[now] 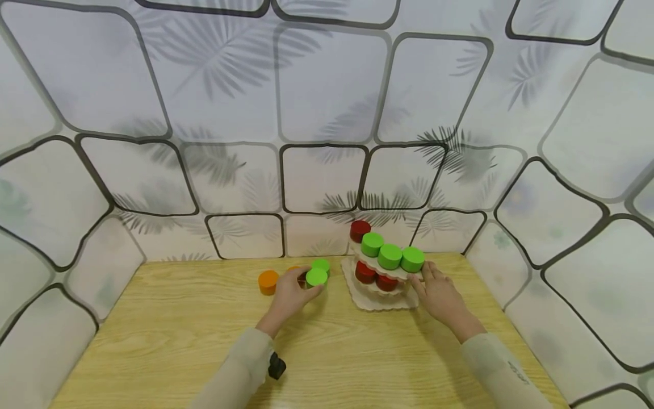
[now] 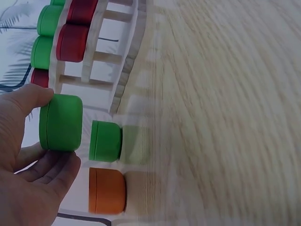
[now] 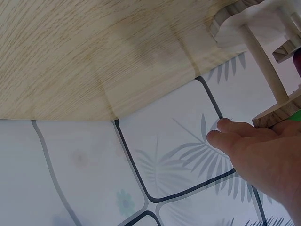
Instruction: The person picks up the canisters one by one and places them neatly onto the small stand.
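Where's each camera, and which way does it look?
Head: worn there, facing forward and down at the pale wooden table; left hand, right hand and light fabric sleeves show.
Left wrist: worn there, facing a short green cylinder the left hand pinches.
Right wrist: worn there, facing table and tiered wooden stand; right hand shows.
Head and left wrist both show that cylinder.

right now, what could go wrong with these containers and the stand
The green container pinched in the left hand could slip and hit the green one standing nearby. The right hand is at the edge of the stand; a nudge there might tilt it and slide off the green containers lined up on top.
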Demonstrator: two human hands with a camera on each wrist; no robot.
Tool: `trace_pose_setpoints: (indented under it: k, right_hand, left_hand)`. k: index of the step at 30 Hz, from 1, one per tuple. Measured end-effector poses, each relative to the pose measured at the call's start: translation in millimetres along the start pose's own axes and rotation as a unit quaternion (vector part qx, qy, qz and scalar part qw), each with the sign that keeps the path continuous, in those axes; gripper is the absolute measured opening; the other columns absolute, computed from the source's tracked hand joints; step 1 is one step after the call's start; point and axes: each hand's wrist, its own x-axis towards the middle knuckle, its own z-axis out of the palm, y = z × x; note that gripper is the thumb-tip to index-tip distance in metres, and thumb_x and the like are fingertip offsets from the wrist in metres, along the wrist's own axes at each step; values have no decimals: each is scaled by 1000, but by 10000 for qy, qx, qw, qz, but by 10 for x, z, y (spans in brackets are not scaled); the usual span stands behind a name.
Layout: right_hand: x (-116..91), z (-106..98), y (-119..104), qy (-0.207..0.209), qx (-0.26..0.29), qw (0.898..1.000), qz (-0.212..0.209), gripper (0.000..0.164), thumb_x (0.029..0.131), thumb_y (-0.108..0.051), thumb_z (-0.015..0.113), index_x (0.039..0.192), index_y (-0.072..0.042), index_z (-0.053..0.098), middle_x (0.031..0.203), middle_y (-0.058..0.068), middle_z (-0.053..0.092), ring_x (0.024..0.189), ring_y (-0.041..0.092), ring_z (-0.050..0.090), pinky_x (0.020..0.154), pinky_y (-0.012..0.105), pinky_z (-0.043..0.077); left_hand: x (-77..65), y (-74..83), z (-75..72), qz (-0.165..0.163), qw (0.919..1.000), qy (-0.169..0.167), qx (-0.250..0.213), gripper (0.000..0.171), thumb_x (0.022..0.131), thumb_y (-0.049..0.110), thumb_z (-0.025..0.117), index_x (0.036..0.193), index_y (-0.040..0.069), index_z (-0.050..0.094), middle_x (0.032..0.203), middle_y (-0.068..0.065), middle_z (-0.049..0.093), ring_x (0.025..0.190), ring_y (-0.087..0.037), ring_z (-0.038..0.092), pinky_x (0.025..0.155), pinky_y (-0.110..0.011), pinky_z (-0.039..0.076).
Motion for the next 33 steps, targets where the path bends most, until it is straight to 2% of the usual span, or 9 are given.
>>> trace_pose_setpoints:
  k: [8,19,25,33]
  right_hand:
    - [1,-12,-5,35,-83,9999,-47,81,115,-48,27,156,21,23,162,44,24,148,62,31,122,73,25]
    - [5,-2,-3,20,-82,10000,-37,81,115,-48,27,156,22,22,162,44,24,149,61,29,122,73,24]
    - [11,-3,-27,-28,-31,10000,-36,81,115,-49,26,156,21,22,163,43,23,150,60,28,123,73,23]
    - [4,-7,-17,3,-89,10000,-25,81,116,-48,27,156,22,21,163,43,24,149,61,29,122,73,24]
  left_hand:
    - [143,76,150,-50,9996,-146,-220,57,86,19,87,133,-8,67,120,-22,73,106,-33,71,89,-44,62]
    - [350,163,289,-150,9993,-180,-305,53,87,22,87,132,0,70,121,-16,73,108,-28,68,91,-42,59]
    - [445,198,350,-220,9993,-121,-261,54,87,21,86,133,-2,69,125,-18,73,111,-31,69,95,-45,59]
    - [534,246,442,-86,9992,-260,-296,59,88,21,84,136,-8,65,130,-23,71,119,-37,67,102,-51,56]
